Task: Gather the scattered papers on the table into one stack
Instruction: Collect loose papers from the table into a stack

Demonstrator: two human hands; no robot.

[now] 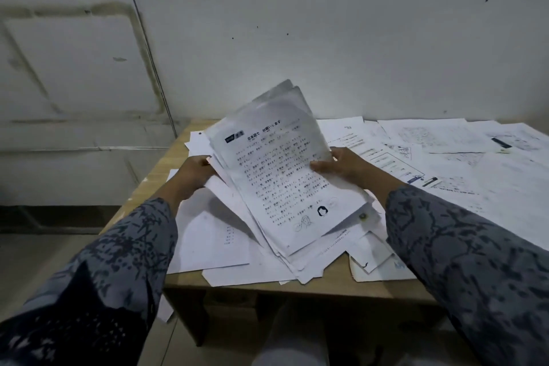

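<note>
Papers in hand: thick, uneven bundle of white printed sheets (285, 175), top page covered in lines of black text with small drawings at its lower end, held tilted above the table centre, far end lifted toward 12 o'clock, near end down on the loose sheets at 6 o'clock.
Left hand: left hand (194, 169) at 9 o'clock of the bundle, closed on its left edge, fingers hidden under the pages.
Right hand: right hand (341, 166) at 3 o'clock of the bundle, pinching the right edge, thumb on top of the printed page.
Sleeves: grey patterned fabric sleeves (463, 249) cover both forearms.
Table: light brown wooden table (297, 285) set against a pale grey wall.
Loose sheets below: white pages (214, 235) lie fanned under the bundle from 7 to 5 o'clock, some hanging over the near table edge.
Sheets farther out: more white printed papers (445, 142) are spread flat from 1 to 3 o'clock, well apart from the bundle.
Progress: judged about halfway; much paper is not yet collected.
Risk, slipping: edges of the bundle are staggered, so inner pages may slide out if either grip loosens.
Risk, falling: overhanging sheets near 6 o'clock may be brushed off the edge by a sleeve.
Risk, creasing: squaring such a ragged bundle hard on the table may bend the corners.
</note>
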